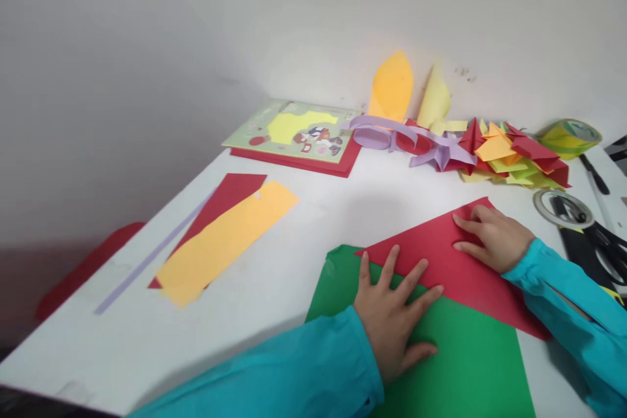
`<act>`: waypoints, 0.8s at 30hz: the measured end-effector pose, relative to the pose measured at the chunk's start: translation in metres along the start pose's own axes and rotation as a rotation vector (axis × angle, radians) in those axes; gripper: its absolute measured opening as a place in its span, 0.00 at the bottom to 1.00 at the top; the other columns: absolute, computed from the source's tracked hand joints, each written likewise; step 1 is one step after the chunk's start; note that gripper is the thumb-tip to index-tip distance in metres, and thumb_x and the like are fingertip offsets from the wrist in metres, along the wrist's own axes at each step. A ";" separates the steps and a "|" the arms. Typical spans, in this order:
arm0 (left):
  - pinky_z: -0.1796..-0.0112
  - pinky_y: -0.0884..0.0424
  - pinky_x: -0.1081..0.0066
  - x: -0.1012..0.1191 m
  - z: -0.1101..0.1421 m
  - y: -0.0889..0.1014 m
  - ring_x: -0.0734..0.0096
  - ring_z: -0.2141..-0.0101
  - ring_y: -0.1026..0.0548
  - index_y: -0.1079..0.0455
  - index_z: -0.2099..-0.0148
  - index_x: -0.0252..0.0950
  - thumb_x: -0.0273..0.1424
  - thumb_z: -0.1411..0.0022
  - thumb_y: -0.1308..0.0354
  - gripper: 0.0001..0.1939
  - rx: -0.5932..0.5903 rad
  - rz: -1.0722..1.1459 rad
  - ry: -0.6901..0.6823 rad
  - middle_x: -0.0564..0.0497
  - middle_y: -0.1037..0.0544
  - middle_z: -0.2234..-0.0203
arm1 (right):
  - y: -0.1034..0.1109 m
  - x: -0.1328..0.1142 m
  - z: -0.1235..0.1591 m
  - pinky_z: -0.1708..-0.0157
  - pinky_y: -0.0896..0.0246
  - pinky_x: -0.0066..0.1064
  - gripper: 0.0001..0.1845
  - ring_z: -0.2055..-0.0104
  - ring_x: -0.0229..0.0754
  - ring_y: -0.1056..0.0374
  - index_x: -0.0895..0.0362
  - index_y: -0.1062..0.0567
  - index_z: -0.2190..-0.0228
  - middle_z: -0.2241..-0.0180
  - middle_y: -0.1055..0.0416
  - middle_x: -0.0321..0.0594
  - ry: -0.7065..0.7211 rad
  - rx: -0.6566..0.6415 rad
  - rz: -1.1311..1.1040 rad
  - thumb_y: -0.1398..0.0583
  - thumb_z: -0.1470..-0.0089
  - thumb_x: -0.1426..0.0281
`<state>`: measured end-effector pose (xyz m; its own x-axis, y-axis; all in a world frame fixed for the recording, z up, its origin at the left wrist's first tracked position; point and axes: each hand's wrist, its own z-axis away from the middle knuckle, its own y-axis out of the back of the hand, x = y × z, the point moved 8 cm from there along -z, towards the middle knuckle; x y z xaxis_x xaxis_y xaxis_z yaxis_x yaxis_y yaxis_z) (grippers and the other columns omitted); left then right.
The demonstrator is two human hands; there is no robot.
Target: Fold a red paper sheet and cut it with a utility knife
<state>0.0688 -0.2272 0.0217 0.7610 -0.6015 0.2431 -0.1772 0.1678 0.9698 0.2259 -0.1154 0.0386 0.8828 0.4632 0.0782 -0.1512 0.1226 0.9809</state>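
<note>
Touching red paper (460,277) on top of green paper (475,359) with a flat, spread-out left hand (392,323) and a loose, bent right hand (499,238).

Through the head view I list: left hand (392,313), fingers spread across green sheet (470,359) and red paper (435,258); right hand (502,238), on the red paper; orange strip (228,245) over dark red piece (218,199); tape roll (541,205) near scissors (612,249); printed card (259,135) atop red sheets (289,165).

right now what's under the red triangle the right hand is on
Green sheet runs under the red triangle from its near edge; how far, and anything else beneath, is covered.
</note>
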 end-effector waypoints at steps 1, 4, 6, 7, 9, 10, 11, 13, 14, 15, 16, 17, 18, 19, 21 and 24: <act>0.51 0.71 0.24 -0.001 0.000 0.001 0.31 0.38 0.62 0.56 0.35 0.58 0.61 0.45 0.55 0.38 -0.001 0.013 0.009 0.54 0.52 0.35 | 0.000 0.000 0.000 0.61 0.38 0.39 0.28 0.61 0.50 0.35 0.57 0.31 0.47 0.62 0.35 0.49 0.002 0.013 0.010 0.44 0.45 0.55; 0.52 0.68 0.23 -0.003 0.000 0.005 0.30 0.38 0.61 0.54 0.36 0.58 0.60 0.45 0.54 0.37 -0.006 0.046 0.014 0.53 0.52 0.35 | -0.001 0.001 0.001 0.63 0.38 0.39 0.28 0.63 0.49 0.35 0.56 0.29 0.48 0.63 0.35 0.48 0.008 0.049 0.040 0.44 0.45 0.55; 0.53 0.66 0.22 -0.004 -0.001 0.006 0.29 0.38 0.59 0.54 0.36 0.58 0.60 0.45 0.54 0.37 -0.013 0.054 0.011 0.51 0.52 0.35 | -0.001 0.001 0.001 0.64 0.38 0.38 0.27 0.64 0.48 0.35 0.56 0.29 0.49 0.64 0.34 0.48 0.020 0.075 0.053 0.44 0.46 0.55; 0.53 0.65 0.22 -0.004 -0.001 0.006 0.29 0.39 0.58 0.54 0.36 0.57 0.60 0.44 0.54 0.37 -0.016 0.052 0.011 0.50 0.52 0.35 | 0.000 0.000 0.001 0.64 0.38 0.38 0.27 0.64 0.48 0.35 0.57 0.28 0.49 0.64 0.34 0.48 0.028 0.087 0.058 0.44 0.46 0.55; 0.53 0.63 0.21 -0.005 -0.002 0.006 0.28 0.39 0.57 0.54 0.35 0.56 0.60 0.44 0.55 0.37 -0.013 0.038 0.006 0.48 0.52 0.35 | 0.000 -0.002 0.002 0.64 0.37 0.38 0.28 0.64 0.48 0.34 0.58 0.28 0.49 0.64 0.34 0.48 0.036 0.105 0.070 0.44 0.46 0.54; 0.54 0.62 0.21 -0.005 -0.003 0.006 0.28 0.39 0.57 0.54 0.35 0.55 0.60 0.44 0.55 0.37 -0.006 0.030 0.001 0.47 0.52 0.35 | 0.001 -0.004 0.002 0.65 0.37 0.39 0.29 0.63 0.49 0.34 0.58 0.28 0.49 0.64 0.33 0.49 0.032 0.113 0.082 0.45 0.46 0.53; 0.54 0.61 0.22 -0.005 -0.003 0.005 0.27 0.39 0.56 0.54 0.35 0.55 0.60 0.44 0.55 0.38 0.005 0.022 -0.005 0.47 0.52 0.35 | 0.002 -0.005 0.002 0.65 0.37 0.39 0.29 0.63 0.50 0.34 0.59 0.28 0.49 0.63 0.33 0.50 0.022 0.122 0.099 0.45 0.46 0.53; 0.53 0.60 0.23 -0.004 -0.004 0.005 0.27 0.40 0.56 0.53 0.35 0.53 0.60 0.44 0.55 0.38 0.045 0.016 -0.029 0.46 0.51 0.35 | 0.005 -0.009 0.004 0.65 0.36 0.41 0.31 0.63 0.52 0.34 0.61 0.28 0.50 0.63 0.32 0.52 -0.002 0.140 0.142 0.46 0.45 0.52; 0.52 0.60 0.24 -0.002 -0.004 0.004 0.28 0.39 0.55 0.52 0.35 0.52 0.59 0.44 0.55 0.38 0.071 0.014 -0.058 0.45 0.50 0.35 | 0.006 -0.012 0.005 0.65 0.36 0.42 0.31 0.63 0.53 0.33 0.62 0.28 0.50 0.62 0.32 0.53 -0.010 0.148 0.163 0.46 0.45 0.51; 0.51 0.60 0.25 0.001 -0.004 0.004 0.29 0.39 0.56 0.51 0.35 0.50 0.59 0.44 0.55 0.38 0.096 0.013 -0.101 0.45 0.49 0.36 | 0.009 -0.015 0.007 0.65 0.36 0.43 0.32 0.62 0.54 0.33 0.64 0.28 0.50 0.62 0.32 0.54 -0.013 0.160 0.180 0.46 0.45 0.51; 0.50 0.60 0.26 0.005 -0.003 0.003 0.30 0.39 0.56 0.49 0.36 0.48 0.59 0.44 0.54 0.39 0.119 0.011 -0.155 0.44 0.49 0.36 | 0.012 -0.019 0.008 0.65 0.35 0.43 0.33 0.62 0.55 0.33 0.65 0.28 0.50 0.61 0.31 0.55 -0.008 0.177 0.190 0.46 0.46 0.51; 0.49 0.60 0.27 0.009 -0.002 0.002 0.30 0.39 0.56 0.48 0.36 0.47 0.59 0.44 0.54 0.39 0.139 0.011 -0.214 0.44 0.48 0.36 | 0.015 -0.023 0.010 0.65 0.35 0.44 0.33 0.61 0.55 0.33 0.65 0.29 0.49 0.60 0.31 0.56 0.006 0.199 0.193 0.46 0.46 0.52; 0.48 0.61 0.28 0.013 -0.002 0.001 0.31 0.39 0.55 0.47 0.36 0.45 0.59 0.45 0.53 0.39 0.155 0.011 -0.268 0.44 0.47 0.36 | 0.019 -0.028 0.012 0.65 0.35 0.44 0.33 0.61 0.56 0.33 0.65 0.31 0.48 0.58 0.31 0.56 0.027 0.229 0.191 0.46 0.46 0.52; 0.48 0.60 0.29 0.016 -0.001 0.000 0.32 0.39 0.55 0.46 0.37 0.44 0.59 0.45 0.52 0.39 0.169 0.013 -0.313 0.43 0.47 0.37 | 0.023 -0.034 0.014 0.64 0.34 0.44 0.33 0.59 0.56 0.33 0.64 0.33 0.46 0.56 0.32 0.56 0.056 0.265 0.183 0.46 0.45 0.53; 0.47 0.58 0.31 0.020 -0.001 0.001 0.35 0.39 0.53 0.45 0.38 0.40 0.57 0.45 0.51 0.39 0.205 0.022 -0.372 0.41 0.45 0.38 | 0.029 -0.048 0.017 0.62 0.34 0.44 0.32 0.55 0.55 0.34 0.62 0.36 0.44 0.52 0.33 0.55 0.139 0.339 0.145 0.47 0.43 0.55; 0.44 0.53 0.39 0.020 -0.003 0.008 0.45 0.41 0.44 0.40 0.41 0.36 0.51 0.42 0.49 0.33 0.282 0.052 -0.419 0.40 0.38 0.41 | 0.028 -0.064 0.018 0.58 0.34 0.43 0.30 0.50 0.53 0.36 0.61 0.37 0.44 0.48 0.35 0.55 0.255 0.405 0.057 0.48 0.42 0.57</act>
<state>0.0846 -0.2351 0.0346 0.4413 -0.8692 0.2229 -0.4136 0.0234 0.9101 0.1731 -0.1572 0.0640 0.7336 0.6656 0.1373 0.0340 -0.2376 0.9708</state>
